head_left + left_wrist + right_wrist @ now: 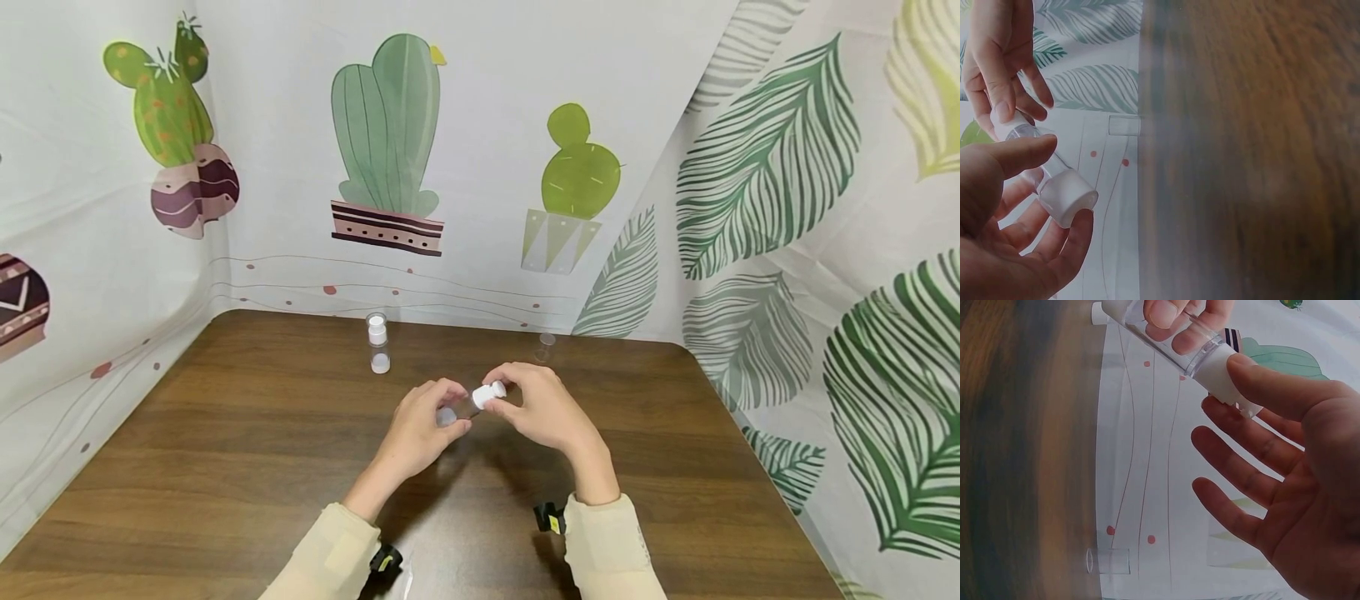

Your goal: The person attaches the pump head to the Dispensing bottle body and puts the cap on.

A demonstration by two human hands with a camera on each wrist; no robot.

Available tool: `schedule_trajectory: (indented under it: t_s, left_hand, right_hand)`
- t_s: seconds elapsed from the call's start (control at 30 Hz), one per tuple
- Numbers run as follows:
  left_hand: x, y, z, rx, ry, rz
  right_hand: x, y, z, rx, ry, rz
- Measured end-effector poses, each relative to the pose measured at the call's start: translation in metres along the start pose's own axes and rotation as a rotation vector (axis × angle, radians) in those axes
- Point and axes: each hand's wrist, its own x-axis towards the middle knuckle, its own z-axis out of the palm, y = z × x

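Between both hands, a small clear pump bottle point(1163, 342) with a white base and white pump top point(488, 394) is held tilted above the table. My left hand point(423, 425) grips its lower body, thumb on one side and fingers on the other, as the left wrist view shows. With thumb and index finger my right hand point(546, 410) pinches the white pump top; its other fingers stand apart from the bottle. Behind the right hand, a clear cap point(546, 345) stands on the table.
A second clear bottle point(378, 346) with white top and base stands upright near the table's back edge, left of the hands. The brown wooden table point(225, 450) meets a printed cloth point(480, 167) behind and at the sides.
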Motion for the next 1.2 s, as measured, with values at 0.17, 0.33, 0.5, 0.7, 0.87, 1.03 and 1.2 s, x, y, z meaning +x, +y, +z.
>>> schedule_trajectory:
  t_s: [0.17,0.33,0.5,0.7,0.87,1.03,1.2]
  left_hand:
    - [-0.0001,0.0006,0.0,-0.011,0.007,0.007]
    - [-0.0004,0.0004,0.0005,-0.007,0.017,0.019]
    - [-0.0006,0.0005,0.0007,0.005,0.033,0.037]
    - [-0.0011,0.0018,0.0004,0.003,0.04,0.04]
    - [-0.0015,0.0017,0.001,0.012,0.051,0.053]
    - [-0.0017,0.0021,0.0013,0.015,0.059,0.054]
    - [-0.0015,0.0019,0.0016,0.013,0.064,0.052]
  right_hand:
    - [-0.0004,-0.001,0.0003,0.007,0.003,0.01]
    - [-0.0005,-0.0014,0.0007,-0.002,0.007,0.013]
    - [-0.0008,-0.0021,0.0012,-0.006,0.017,0.003]
    - [-0.0011,-0.0027,0.0011,-0.007,0.034,-0.011]
    - [-0.0008,-0.003,0.0009,-0.013,0.029,-0.01]
    - [-0.0009,-0.0031,0.001,-0.018,0.031,-0.007]
    - [-0.0008,-0.0036,-0.0001,-0.01,0.026,-0.009]
